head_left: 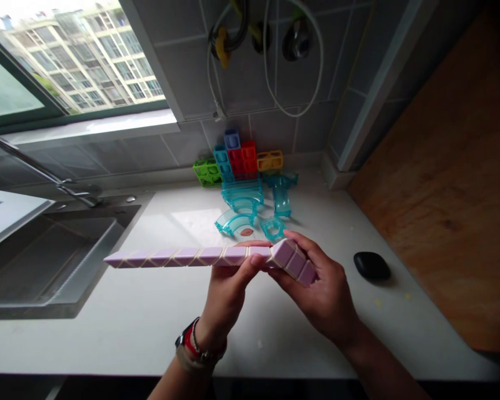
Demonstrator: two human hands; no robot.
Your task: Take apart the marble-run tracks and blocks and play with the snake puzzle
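Observation:
A lilac twisty snake puzzle (200, 256) with pale seams is held level above the countertop. Its long straight part points left and tapers to a tip, while the right end bends into a blocky section. My left hand (229, 294) is closed around the straight part near the bend, thumb on top. Around the blocky end, my right hand (329, 289) is closed too, with its fingers on the far side and the thumb below. Both palms are partly hidden. A watch (187, 336) and bracelets circle my left wrist.
Beyond the puzzle lie clear teal plastic track pieces (241, 194). Red blocks (244, 158), a green block (207, 172) and a yellow block (270, 160) stand by the wall. At left is a sink (129, 222) with a faucet (29, 161); at right, a black rounded object (371, 266).

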